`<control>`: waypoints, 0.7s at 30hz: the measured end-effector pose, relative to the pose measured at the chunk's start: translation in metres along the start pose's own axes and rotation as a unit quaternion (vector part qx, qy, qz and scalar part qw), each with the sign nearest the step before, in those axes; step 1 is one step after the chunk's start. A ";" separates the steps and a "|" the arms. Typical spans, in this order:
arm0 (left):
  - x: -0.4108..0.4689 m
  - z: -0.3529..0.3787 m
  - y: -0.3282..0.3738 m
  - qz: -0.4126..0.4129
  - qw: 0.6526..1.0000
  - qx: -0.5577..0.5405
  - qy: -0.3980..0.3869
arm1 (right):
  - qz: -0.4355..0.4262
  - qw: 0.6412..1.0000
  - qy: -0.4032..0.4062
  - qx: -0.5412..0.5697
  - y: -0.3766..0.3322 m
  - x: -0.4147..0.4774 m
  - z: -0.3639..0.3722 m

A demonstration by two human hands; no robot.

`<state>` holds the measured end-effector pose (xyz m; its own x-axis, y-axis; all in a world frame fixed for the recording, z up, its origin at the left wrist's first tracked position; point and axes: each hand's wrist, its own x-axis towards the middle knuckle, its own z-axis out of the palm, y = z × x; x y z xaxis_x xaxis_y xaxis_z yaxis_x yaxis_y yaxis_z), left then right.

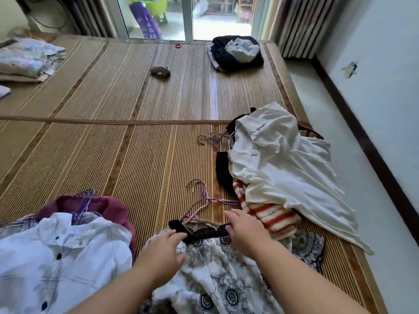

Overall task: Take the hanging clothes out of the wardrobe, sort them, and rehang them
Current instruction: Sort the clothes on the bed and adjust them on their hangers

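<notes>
- Lying under both hands, the printed dress (217, 268) is spread on the bed, with its black lace neckline (204, 233) between them.
- The right hand (246, 231) pinches the lace at its end. The left hand (162, 250) rests on the cloth with straight fingers, its tips touching the collar.
- Just beyond the fingertips lie thin wire hangers (201, 196), their hooks bunched together.
- Likely trouble: lace snagging on a wire hook if the neckline is tugged, or tangled hangers dragging along.
- The striped garment (272, 219) touches the dress beside the right hand, so a pull may shift its pile under the white top (283, 159).
- Left of the left hand sit a white buttoned shirt (56, 257) and a maroon piece (104, 206).
- The bed carries a woven bamboo mat (113, 155). Far beyond the hands are a dark pile (235, 53), a glass door (188, 19) and pale floor (317, 105).
</notes>
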<state>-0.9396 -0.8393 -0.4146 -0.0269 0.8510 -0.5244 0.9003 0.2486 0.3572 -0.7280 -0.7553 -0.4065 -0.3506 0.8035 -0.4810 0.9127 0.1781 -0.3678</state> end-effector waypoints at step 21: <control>0.047 0.022 -0.021 -0.099 0.986 -0.080 0.110 | -0.020 0.994 0.097 0.050 0.038 0.039 0.009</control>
<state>-0.9507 -0.8144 -0.4637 -0.3048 0.8533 -0.4231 0.7883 0.4753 0.3907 -0.7091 -0.7223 -0.4463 -0.3303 0.8930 -0.3057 0.8703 0.1628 -0.4648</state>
